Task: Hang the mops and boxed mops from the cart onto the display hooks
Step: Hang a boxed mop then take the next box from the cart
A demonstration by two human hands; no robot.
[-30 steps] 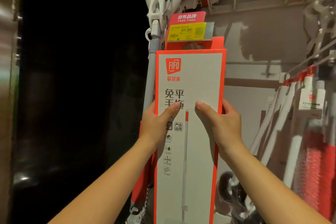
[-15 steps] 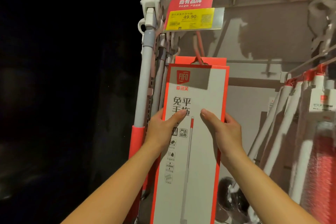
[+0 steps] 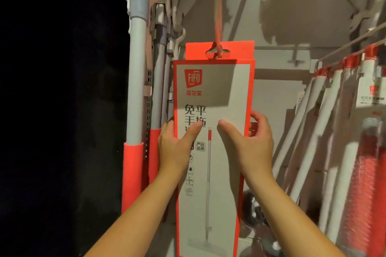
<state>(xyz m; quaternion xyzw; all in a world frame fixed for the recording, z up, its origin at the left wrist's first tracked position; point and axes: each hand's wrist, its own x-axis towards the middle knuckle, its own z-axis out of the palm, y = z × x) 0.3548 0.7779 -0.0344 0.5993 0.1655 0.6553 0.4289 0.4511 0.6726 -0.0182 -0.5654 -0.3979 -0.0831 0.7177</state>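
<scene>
Two hands hold the boxed mop [image 3: 221, 94] upright, its long axis vertical. The left hand [image 3: 175, 148] grips the left edge and the right hand [image 3: 250, 148] the right edge, thumbs laid on the front face. Straight above them the red display hook [image 3: 218, 16] passes through the slot of an orange hang tab [image 3: 240, 50]. Whether that tab is this box's or belongs to one behind, I cannot tell.
</scene>
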